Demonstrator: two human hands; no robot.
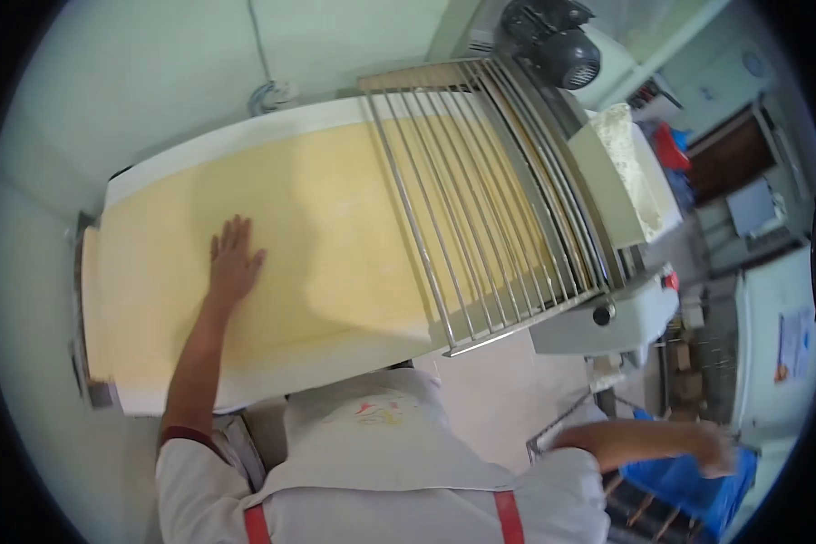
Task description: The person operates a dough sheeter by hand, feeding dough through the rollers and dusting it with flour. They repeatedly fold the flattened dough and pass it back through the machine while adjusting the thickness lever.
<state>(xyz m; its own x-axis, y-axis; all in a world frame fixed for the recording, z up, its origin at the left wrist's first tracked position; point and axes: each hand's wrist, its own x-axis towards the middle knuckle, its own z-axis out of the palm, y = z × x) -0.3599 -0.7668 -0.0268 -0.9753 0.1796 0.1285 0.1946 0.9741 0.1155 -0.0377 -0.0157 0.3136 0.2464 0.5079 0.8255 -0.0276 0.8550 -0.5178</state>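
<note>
- The left hand [234, 261] is lying flat on the dough sheet [335, 245], with the fingers spread open and the palm pressing down; it is not pinching anything.
- The dough sheet is pale yellow and is covering most of the white belt [245, 136] of the rolling machine, from the far left end up to under the metal guard.
- The metal guard [480, 199], made of thin parallel bars, is standing over the right part of the dough sheet, well apart from the left hand.
- The right hand [718, 451] is reaching out to the right side, low, away from the belt, just above a blue thing [689, 490]; it is blurred, so I cannot tell if it is open or holding something.
- A dark motor [553, 36] is sitting at the top of the machine, behind the guard.
- A tray with white flour [639, 168] is resting to the right of the guard.
- The person is wearing a white apron [381, 435] with red straps.
</note>
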